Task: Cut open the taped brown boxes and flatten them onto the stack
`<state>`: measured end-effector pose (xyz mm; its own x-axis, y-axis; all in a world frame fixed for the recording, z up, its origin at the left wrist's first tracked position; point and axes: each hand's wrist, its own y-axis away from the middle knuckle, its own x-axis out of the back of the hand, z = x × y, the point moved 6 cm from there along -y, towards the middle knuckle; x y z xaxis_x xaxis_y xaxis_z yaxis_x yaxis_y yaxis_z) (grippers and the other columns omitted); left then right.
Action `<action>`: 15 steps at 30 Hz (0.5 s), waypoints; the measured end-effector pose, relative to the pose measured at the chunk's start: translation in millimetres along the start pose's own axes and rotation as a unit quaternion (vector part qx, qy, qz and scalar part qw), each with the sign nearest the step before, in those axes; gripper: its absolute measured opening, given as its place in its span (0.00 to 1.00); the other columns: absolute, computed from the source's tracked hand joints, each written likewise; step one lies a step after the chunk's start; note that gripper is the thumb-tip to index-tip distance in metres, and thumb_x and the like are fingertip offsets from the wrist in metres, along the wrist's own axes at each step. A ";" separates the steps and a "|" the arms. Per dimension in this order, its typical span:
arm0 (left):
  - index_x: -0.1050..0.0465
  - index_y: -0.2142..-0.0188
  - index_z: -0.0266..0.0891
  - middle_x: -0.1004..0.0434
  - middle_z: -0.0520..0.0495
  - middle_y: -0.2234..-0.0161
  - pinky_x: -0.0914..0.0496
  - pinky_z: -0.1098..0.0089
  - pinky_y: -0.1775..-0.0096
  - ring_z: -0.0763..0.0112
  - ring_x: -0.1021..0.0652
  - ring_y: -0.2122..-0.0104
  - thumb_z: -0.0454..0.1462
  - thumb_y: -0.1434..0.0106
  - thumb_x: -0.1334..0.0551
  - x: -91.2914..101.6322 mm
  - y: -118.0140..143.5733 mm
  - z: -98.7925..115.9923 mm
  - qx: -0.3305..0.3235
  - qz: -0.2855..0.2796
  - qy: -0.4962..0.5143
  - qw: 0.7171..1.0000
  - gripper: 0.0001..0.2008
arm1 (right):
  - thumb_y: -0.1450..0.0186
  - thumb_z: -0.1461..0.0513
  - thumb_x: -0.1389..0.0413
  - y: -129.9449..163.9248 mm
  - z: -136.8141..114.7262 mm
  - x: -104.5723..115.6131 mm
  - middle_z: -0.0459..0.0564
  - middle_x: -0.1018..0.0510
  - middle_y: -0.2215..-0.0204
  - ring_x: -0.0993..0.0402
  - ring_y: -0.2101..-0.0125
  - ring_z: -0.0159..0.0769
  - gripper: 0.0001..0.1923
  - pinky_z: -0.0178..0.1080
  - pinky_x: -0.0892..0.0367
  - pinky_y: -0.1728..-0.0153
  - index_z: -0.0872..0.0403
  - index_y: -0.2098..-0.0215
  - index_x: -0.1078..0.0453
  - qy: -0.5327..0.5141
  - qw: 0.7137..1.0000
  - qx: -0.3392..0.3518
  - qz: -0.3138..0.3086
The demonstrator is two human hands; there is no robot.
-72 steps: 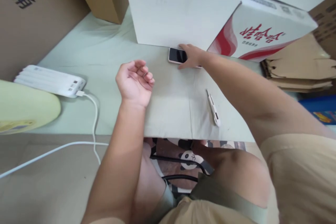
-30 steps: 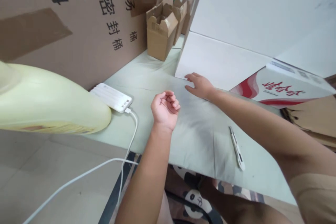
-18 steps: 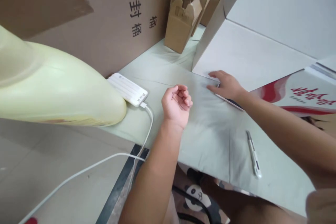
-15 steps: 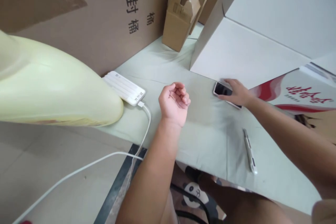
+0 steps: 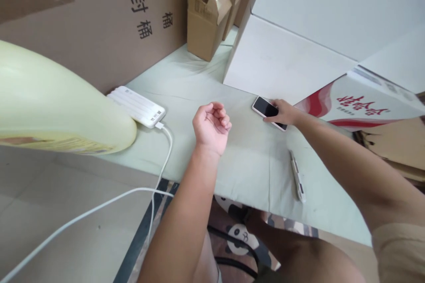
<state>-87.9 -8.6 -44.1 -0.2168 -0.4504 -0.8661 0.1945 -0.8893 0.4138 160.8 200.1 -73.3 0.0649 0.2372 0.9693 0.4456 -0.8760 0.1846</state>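
Shifting rightward along the white box (image 5: 275, 53) since a second ago, the right hand (image 5: 284, 112) is gripping the phone (image 5: 265, 106) across its long edges. The phone is lying on the surface (image 5: 244, 146), likely light, stiff, slick and breakable; those edges are offering the safest hold. The left hand (image 5: 211, 124) is curling loosely, holding nothing.

- I look through one camera on the person's head, facing forward and down.
- It sits above and behind the left hand (image 5: 211, 127) and right hand (image 5: 281, 112), near enough to show single fingers.
- The front edge of the table (image 5: 247, 163) slopes down rightward across my view.
- The top cuts off the big brown box (image 5: 99, 31).
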 end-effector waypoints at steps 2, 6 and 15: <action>0.30 0.77 0.37 0.38 0.54 0.81 0.43 0.76 0.80 0.80 0.37 0.85 0.37 0.40 0.43 -0.7 -2.8 -1.6 0.002 0.002 -0.004 1.000 0.11 | 0.49 0.42 0.32 4.3 1.9 0.3 0.60 0.22 0.56 0.22 0.55 0.57 0.33 0.58 0.24 0.51 0.54 0.54 0.28 0.003 1.000 -0.015 -0.012; 0.30 0.77 0.38 0.38 0.54 0.81 0.43 0.76 0.80 0.80 0.36 0.85 0.37 0.41 0.41 -0.5 -6.9 -3.3 0.004 -0.002 -0.010 1.000 0.09 | 0.48 0.42 0.33 8.5 1.8 2.1 0.60 0.22 0.54 0.23 0.51 0.59 0.33 0.59 0.25 0.49 0.52 0.52 0.27 0.006 1.000 -0.020 -0.019; 0.31 0.77 0.38 0.38 0.54 0.81 0.43 0.76 0.80 0.80 0.37 0.85 0.37 0.41 0.42 -1.3 -4.2 2.8 0.004 0.003 0.004 1.000 0.10 | 0.47 0.47 0.34 -1.5 -6.9 0.9 0.61 0.23 0.48 0.26 0.44 0.59 0.35 0.56 0.30 0.40 0.55 0.46 0.26 0.016 0.999 0.025 -0.020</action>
<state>-91.1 -4.5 -44.0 -0.2072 -0.4557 -0.8657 0.1877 -0.8870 0.4220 154.0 198.8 -71.6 0.0191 0.2571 0.9662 0.4909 -0.8443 0.2150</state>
